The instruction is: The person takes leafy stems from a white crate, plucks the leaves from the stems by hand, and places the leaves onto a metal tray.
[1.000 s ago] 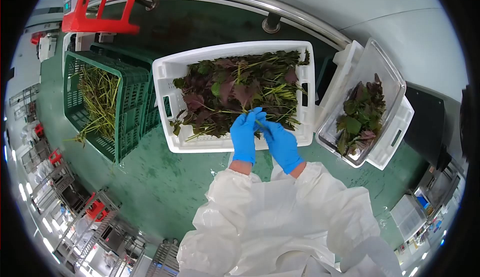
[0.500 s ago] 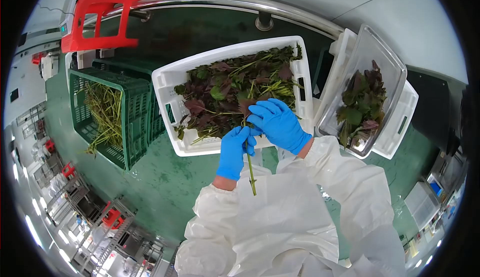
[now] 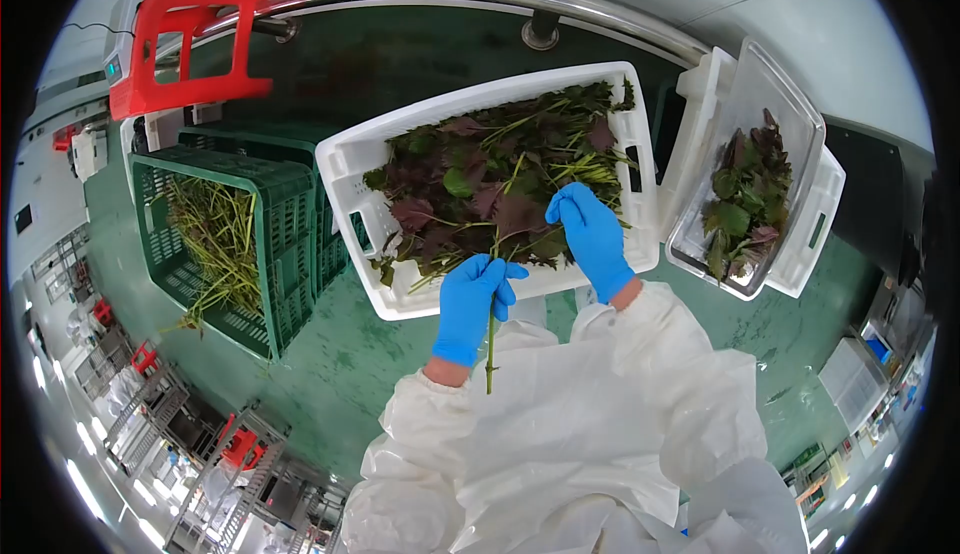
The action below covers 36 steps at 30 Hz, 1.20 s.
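Just ahead of your grip, a white plastic tub [image 3: 405, 304] is holding frilly purple and green leaves [image 3: 465, 169]. Your right hand [image 3: 597, 242], gloved in blue, is hovering ahead and right, its fingertips close together; whether they are pinching anything, I cannot tell. Your left hand [image 3: 468, 304] is clamping a slim green stem [image 3: 490, 359], which is running lengthwise through that grip: its bare, knobbly end is pointing back toward you, its upper part leading forward to the leaves.

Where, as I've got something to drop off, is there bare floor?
Green floor lies bare between the front green crate and left sleeve, and between right sleeve and clear tray. The middle white bin is crowded with leaves.
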{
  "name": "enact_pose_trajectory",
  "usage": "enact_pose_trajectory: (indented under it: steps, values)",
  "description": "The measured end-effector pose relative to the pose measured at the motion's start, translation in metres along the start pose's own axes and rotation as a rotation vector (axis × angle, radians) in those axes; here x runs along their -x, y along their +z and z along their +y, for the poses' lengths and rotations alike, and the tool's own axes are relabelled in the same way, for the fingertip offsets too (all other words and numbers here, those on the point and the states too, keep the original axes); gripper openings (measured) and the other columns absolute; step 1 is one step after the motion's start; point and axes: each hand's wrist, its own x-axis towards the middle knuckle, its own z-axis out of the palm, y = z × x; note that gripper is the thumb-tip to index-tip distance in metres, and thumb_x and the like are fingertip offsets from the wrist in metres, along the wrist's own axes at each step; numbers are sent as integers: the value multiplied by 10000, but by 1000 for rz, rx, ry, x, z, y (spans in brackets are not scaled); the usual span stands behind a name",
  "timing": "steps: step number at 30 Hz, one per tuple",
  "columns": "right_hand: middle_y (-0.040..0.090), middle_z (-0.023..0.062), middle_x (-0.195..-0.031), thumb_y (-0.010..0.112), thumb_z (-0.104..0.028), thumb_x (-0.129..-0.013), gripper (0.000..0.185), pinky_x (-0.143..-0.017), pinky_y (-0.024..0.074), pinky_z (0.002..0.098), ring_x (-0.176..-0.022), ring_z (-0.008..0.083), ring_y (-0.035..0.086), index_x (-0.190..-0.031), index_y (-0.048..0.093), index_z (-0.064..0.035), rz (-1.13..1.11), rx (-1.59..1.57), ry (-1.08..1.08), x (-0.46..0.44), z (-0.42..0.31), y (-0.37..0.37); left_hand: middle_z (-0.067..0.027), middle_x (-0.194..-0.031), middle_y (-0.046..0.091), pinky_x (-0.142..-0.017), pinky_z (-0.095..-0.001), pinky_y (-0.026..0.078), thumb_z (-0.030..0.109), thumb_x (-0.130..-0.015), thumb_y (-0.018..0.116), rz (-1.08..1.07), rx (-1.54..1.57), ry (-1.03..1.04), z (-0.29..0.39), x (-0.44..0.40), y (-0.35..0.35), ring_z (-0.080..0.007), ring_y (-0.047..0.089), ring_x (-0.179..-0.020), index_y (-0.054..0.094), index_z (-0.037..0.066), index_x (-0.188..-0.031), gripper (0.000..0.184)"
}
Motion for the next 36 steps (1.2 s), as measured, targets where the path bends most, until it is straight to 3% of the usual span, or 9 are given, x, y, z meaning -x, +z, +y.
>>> enact_pose_trajectory:
  steps: [4,8,14,20,25,27,30,32,36]
  values:
    - [498,26,-747,577,-230,-849,324,-589,454,347,-679,201,537,-1172,601,-211,-366,756,-452,8,-44,12,-74,-699,640,-425,-219,390,128,-946,481,-66,-45,-21,9,5,-12,-90,482,-455,620,-11,-832,227]
    - [461,-3,-717,572,-179,-794,367,-540,405,303,-644,160,501,-1154,594,-248,-285,966,-866,5,-16,22,-66,-691,630,-426,-224,386,156,-955,480,-139,-70,-23,4,1,-25,-91,481,-461,611,-4,-867,224]
    - [422,-3,-684,559,-180,-794,163,-528,389,312,-639,154,489,-952,581,-146,-337,1033,-1006,18,-15,30,-77,-737,648,-419,-226,373,213,-972,486,-152,-6,-54,-9,-3,-37,-81,477,-462,605,14,-925,237]
    - [454,8,-687,586,-146,-809,130,-560,412,325,-633,173,503,-938,604,-144,-362,1184,-803,35,-15,37,-77,-775,664,-423,-224,371,177,-960,491,-27,-172,-25,-30,-10,-31,-75,473,-467,607,8,-924,208]
    - [574,24,-736,537,-62,-837,58,-615,461,301,-658,116,551,-880,574,-74,118,31,46,17,-25,25,-104,-840,687,-418,-208,337,132,-945,489,-6,-4,37,-30,-5,-23,-64,462,-473,614,0,-882,193]
    - [534,11,-741,485,-110,-908,106,-679,439,265,-701,92,506,-868,555,-41,174,-286,88,9,-18,-6,-121,-861,689,-409,-188,297,133,-946,482,-13,142,-40,-16,0,-27,-58,441,-451,612,1,-862,204]
    - [525,23,-765,451,-143,-931,167,-736,418,250,-741,104,498,-875,543,-15,176,-456,114,10,4,-42,-51,-676,622,-388,-180,228,180,-954,459,-65,142,-115,-2,10,-38,-32,372,-432,633,-24,-914,271]
    - [527,37,-779,490,-185,-929,185,-718,422,259,-734,116,502,-997,579,-37,79,-463,125,7,31,-51,8,-563,501,-378,-183,176,217,-963,440,-101,143,-105,1,15,-37,-20,299,-413,639,-41,-950,326]
    - [594,67,-827,571,-277,-897,238,-677,458,288,-739,176,577,-1097,612,-155,-87,139,103,2,-7,-17,22,-542,453,-381,-193,180,246,-966,441,-141,164,-131,-3,17,-39,-24,284,-413,639,-43,-939,351]
